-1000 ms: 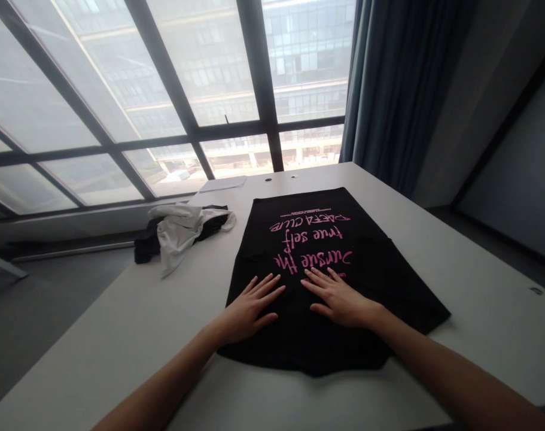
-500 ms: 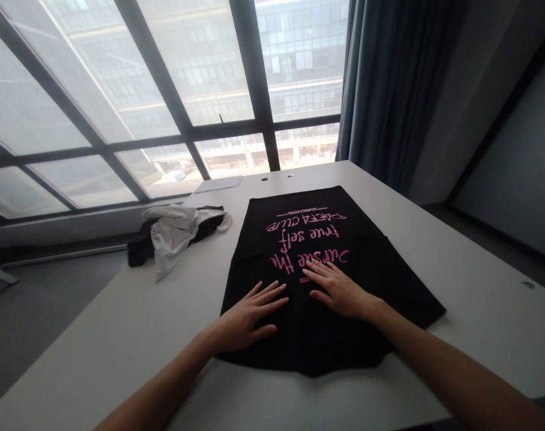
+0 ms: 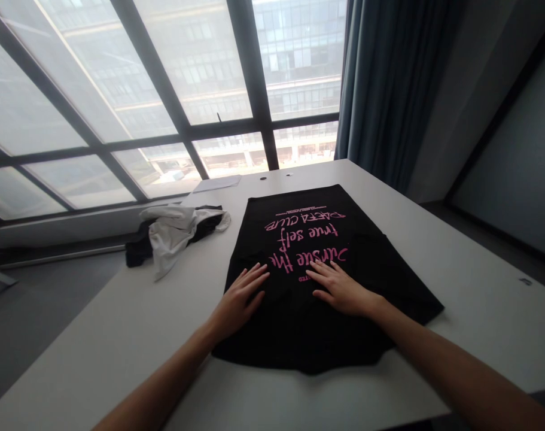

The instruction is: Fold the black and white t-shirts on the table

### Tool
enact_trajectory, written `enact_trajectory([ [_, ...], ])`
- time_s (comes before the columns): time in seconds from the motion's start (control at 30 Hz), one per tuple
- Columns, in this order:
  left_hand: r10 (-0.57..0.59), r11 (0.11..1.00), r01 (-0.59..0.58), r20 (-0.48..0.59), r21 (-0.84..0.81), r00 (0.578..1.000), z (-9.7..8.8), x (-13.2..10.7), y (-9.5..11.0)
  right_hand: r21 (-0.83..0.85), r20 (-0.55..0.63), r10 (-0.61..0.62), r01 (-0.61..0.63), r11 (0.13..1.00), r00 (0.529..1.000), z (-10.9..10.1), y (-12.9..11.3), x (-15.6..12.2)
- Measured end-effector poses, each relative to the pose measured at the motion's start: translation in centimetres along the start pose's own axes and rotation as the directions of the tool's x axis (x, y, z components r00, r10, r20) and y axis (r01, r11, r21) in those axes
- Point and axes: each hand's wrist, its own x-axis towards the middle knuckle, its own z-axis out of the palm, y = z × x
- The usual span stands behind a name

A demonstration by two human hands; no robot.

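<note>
A black T-shirt [image 3: 308,335] lies spread on the white table, its pink lettering upside down from where I look. The collar end, nearest me, has a curved edge, and the straight edge faces the window. My left hand [image 3: 240,301] rests on the left part of the shirt with its fingers stretched out. Over the lower pink words lies my right hand [image 3: 339,287], flat with fingers apart. Neither hand grips the cloth.
A crumpled white and black heap of clothes [image 3: 173,233] lies at the table's left edge. Papers [image 3: 217,183] lie at the far end of the white table [image 3: 469,287]. Beyond are large windows and a blue curtain [image 3: 384,90].
My left hand has slid forward and a little left over the shirt. My right hand has hardly moved. The view has shifted slightly.
</note>
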Motion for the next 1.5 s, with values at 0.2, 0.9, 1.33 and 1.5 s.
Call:
enact_trajectory([
  [0.2,-0.124,0.992,0.126,-0.176,-0.002,0.976,0.0,0.3,-1.8,-0.011,0.028,0.006,-0.005,1.000,1.000,0.0,0.1,-0.1],
  [0.9,0.035,0.986,-0.056,0.134,0.160,0.990,0.3,0.0,-1.2,0.005,0.042,0.014,-0.015,1.000,0.999,0.0,0.1,0.0],
  [1.33,0.238,0.971,-0.232,0.359,-0.061,0.903,-0.7,-0.1,1.4,0.030,0.046,0.006,-0.008,1.000,0.999,0.3,0.5,0.1],
  [1.5,0.237,0.971,-0.226,0.377,-0.074,0.895,-0.8,-0.1,1.3,0.040,0.032,-0.004,0.003,0.999,0.999,0.4,0.6,0.1],
])
